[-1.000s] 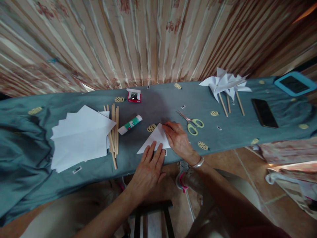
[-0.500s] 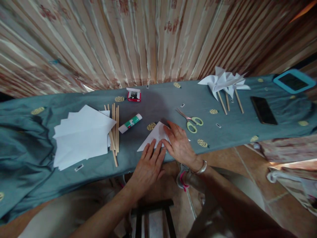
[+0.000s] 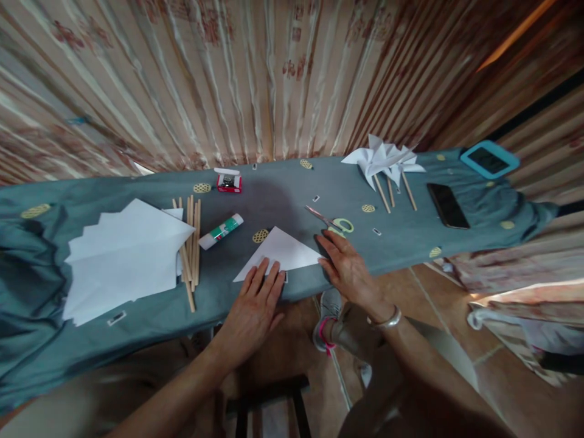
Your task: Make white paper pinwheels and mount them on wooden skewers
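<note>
A white sheet of paper [image 3: 283,249], folded into a triangle, lies flat near the table's front edge. My left hand [image 3: 255,298] rests on its lower edge with the fingers stretched out and flat. At the triangle's right corner is my right hand [image 3: 349,271], its fingers spread and nothing held in them; whether a fingertip touches the paper I cannot tell. Just beyond that hand lie scissors [image 3: 325,217] with pale green handles, partly hidden by the fingers. A green and white glue stick [image 3: 222,231] lies to the left of the folded paper.
At the left, a stack of white paper [image 3: 123,261] lies beside several wooden sticks [image 3: 196,243]. A small red box [image 3: 229,182] with dark contents stands open behind. Paper pinwheels [image 3: 383,159], a phone [image 3: 448,205] and a blue-framed device [image 3: 490,159] are at the right. A curtain [image 3: 255,79] hangs behind.
My right hand has slid right along the paper to its corner, uncovering most of the triangle. My left hand stays on the lower edge. The view has shifted to the right.
</note>
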`<state>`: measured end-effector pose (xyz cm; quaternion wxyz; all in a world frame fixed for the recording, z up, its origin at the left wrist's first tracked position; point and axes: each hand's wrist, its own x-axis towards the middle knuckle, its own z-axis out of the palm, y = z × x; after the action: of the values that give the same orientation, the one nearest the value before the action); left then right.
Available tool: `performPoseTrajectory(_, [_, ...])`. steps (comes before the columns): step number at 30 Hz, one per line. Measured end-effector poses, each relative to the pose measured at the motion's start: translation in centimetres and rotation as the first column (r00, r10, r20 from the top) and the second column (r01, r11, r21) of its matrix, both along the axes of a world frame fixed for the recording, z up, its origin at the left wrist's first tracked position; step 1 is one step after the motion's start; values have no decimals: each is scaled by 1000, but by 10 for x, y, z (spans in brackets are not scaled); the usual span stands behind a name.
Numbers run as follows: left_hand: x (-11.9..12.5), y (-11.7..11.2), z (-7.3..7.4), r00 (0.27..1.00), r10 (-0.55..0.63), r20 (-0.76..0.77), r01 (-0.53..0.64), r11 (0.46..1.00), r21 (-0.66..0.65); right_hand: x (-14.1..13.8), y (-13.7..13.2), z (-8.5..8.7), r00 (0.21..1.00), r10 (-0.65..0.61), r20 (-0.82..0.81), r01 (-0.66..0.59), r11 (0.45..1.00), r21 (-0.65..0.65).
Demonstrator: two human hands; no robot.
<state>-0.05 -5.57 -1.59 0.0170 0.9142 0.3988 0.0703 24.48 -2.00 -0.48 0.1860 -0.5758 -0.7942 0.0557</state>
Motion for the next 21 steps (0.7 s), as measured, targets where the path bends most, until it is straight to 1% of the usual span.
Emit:
performPoseTrajectory(3, [0, 1, 1, 1000, 2, 0, -2, 1000, 6, 1, -3, 0, 1000, -21, 10, 21, 1000, 15])
performPoseTrajectory(5, [1, 3, 4, 1000, 9, 2, -9, 1000, -1, -1, -4, 2, 1000, -11, 7, 11, 1000, 13])
performPoseTrajectory(8, [1, 6, 8, 1000, 22, 12, -22, 999, -29, -7, -5, 7, 998, 22, -59, -24, 999, -21])
performPoseTrajectory(10, [2, 8, 11, 999, 27, 33, -26, 999, -42, -8, -5, 12, 988, -7, -155, -6, 996, -85])
performPoseTrajectory(12, [2, 10, 12, 998, 29, 55, -26, 998, -50, -7, -4, 17, 960, -83, -268, 29, 979, -201])
performPoseTrajectory(14, [2, 11, 13, 997, 28, 71, -24, 998, -57, -3, -2, 20, 906, -157, -393, 12, 938, -347])
performPoseTrajectory(15, [2, 11, 13, 997, 25, 74, -20, 998, -61, -1, -2, 21, 867, -183, -463, -31, 908, -417])
performPoseTrajectory(17, [3, 11, 13, 997, 20, 77, -15, 998, -67, 3, -3, 22, 769, -225, -598, -164, 835, -526])
performPoseTrajectory(19, [3, 10, 13, 997, 19, 73, -14, 997, -71, 7, -4, 23, 673, -262, -691, -304, 755, -581])
performPoseTrajectory(20, [3, 9, 13, 997, 18, 68, -13, 997, -73, 8, -5, 24, 636, -273, -722, -355, 728, -587])
performPoseTrajectory(21, [3, 8, 13, 998, 18, 61, -13, 997, -75, 9, -5, 25, 609, -276, -743, -386, 716, -582])
